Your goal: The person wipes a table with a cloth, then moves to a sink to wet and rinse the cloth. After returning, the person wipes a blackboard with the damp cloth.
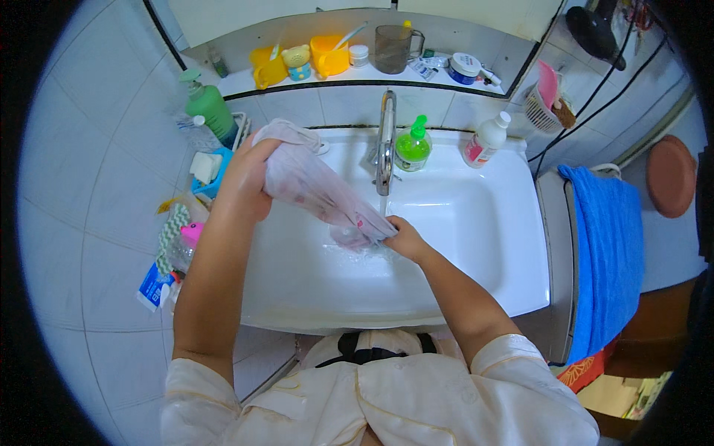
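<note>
A wet, pale pink cloth [318,173] with small red marks is stretched between my two hands over the white washbasin [491,245]. My left hand [251,178] grips its bunched upper end, near the basin's left rim. Lower down and to the right, my right hand [406,238] pinches the other end, just beneath the chrome faucet [386,145]. Water [384,205] runs from the spout beside that hand. A fold of the cloth hangs into the splashing water at the basin's bottom.
Behind the basin stand a green soap pump bottle [414,146] and a white bottle [485,142]. Yellow cups [330,57] and a grey mug [390,51] line the shelf above. A blue towel [607,262] hangs at the right. Toiletries and a blue soap dish [215,181] crowd the left.
</note>
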`<state>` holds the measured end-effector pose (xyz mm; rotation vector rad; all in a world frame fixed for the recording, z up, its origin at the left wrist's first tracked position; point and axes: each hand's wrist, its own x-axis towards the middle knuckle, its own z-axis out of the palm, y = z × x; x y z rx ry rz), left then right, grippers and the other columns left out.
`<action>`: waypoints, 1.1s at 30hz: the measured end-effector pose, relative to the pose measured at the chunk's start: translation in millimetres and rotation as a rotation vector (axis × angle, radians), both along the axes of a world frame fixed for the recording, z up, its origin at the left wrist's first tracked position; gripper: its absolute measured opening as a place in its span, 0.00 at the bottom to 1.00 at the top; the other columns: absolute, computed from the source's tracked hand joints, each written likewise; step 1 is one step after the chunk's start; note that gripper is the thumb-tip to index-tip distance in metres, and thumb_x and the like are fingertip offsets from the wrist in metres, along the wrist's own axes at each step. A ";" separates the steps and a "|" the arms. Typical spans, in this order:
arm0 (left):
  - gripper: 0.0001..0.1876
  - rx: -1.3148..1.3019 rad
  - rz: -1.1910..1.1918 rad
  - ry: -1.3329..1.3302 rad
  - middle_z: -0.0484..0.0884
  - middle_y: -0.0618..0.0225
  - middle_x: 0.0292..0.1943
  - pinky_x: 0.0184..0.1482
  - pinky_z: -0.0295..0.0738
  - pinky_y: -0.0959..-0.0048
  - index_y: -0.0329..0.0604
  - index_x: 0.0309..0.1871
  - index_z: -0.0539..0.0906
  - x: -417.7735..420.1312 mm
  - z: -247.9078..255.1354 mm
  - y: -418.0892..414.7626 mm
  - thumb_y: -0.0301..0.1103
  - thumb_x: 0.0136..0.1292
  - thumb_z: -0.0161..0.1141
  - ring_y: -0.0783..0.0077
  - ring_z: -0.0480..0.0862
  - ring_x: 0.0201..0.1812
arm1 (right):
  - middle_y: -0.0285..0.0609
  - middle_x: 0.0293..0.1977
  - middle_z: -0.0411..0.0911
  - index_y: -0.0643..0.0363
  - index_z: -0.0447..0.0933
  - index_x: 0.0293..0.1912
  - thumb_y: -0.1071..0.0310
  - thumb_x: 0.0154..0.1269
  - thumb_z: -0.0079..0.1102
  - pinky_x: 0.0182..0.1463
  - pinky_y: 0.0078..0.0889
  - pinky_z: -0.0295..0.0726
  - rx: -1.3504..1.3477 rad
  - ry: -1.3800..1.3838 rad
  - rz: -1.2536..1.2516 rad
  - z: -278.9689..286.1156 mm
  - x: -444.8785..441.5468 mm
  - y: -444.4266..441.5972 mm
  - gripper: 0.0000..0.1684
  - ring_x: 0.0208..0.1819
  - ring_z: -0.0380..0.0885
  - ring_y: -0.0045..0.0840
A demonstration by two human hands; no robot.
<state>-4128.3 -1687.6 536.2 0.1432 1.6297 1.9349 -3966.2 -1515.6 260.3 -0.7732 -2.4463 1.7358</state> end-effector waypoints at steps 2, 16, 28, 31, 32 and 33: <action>0.16 0.082 0.046 0.009 0.77 0.64 0.43 0.44 0.74 0.69 0.41 0.50 0.71 1.3 5.6 0.5 0.31 0.58 0.52 0.68 0.78 0.44 | 0.45 0.44 0.72 0.54 0.73 0.47 0.59 0.44 0.66 0.53 0.35 0.68 0.319 -0.164 0.060 5.4 14.3 9.6 0.27 0.47 0.72 0.37; 0.13 0.031 -0.073 0.086 0.78 0.65 0.40 0.42 0.75 0.69 0.43 0.47 0.74 -0.4 -8.3 17.1 0.32 0.57 0.53 0.69 0.78 0.41 | 0.49 0.51 0.68 0.53 0.63 0.57 0.61 0.42 0.63 0.53 0.38 0.69 0.601 -0.525 0.147 20.9 66.9 66.2 0.39 0.52 0.69 0.40; 0.16 0.218 -0.205 -0.035 0.76 0.67 0.43 0.44 0.72 0.71 0.43 0.52 0.70 14.4 3.0 17.1 0.33 0.60 0.48 0.71 0.77 0.43 | 0.54 0.47 0.68 0.61 0.64 0.55 0.61 0.43 0.68 0.53 0.40 0.67 0.175 0.302 -0.286 -59.0 -45.2 -50.7 0.39 0.53 0.65 0.42; 0.16 0.127 -0.064 -0.113 0.76 0.67 0.43 0.44 0.73 0.71 0.45 0.52 0.70 -1.2 -34.0 -7.1 0.33 0.60 0.48 0.71 0.77 0.44 | 0.43 0.44 0.72 0.56 0.71 0.46 0.57 0.53 0.58 0.43 0.34 0.71 -0.785 0.155 -0.530 -24.9 -34.0 -39.5 0.21 0.46 0.71 0.34; 0.17 0.138 -0.054 -0.104 0.76 0.67 0.43 0.45 0.73 0.71 0.45 0.53 0.69 -4.7 -48.8 -16.6 0.33 0.60 0.48 0.71 0.77 0.44 | 0.41 0.44 0.72 0.54 0.71 0.45 0.56 0.56 0.56 0.41 0.33 0.72 -1.047 0.059 -0.598 1.5 -25.8 -28.8 0.19 0.44 0.72 0.32; 0.17 0.147 -0.050 -0.098 0.76 0.67 0.43 0.45 0.73 0.71 0.46 0.54 0.69 -9.0 -66.0 -23.3 0.33 0.60 0.48 0.71 0.77 0.44 | 0.39 0.43 0.72 0.53 0.71 0.46 0.57 0.58 0.53 0.41 0.32 0.72 -1.032 0.088 -0.582 10.8 -18.4 -16.4 0.18 0.44 0.72 0.31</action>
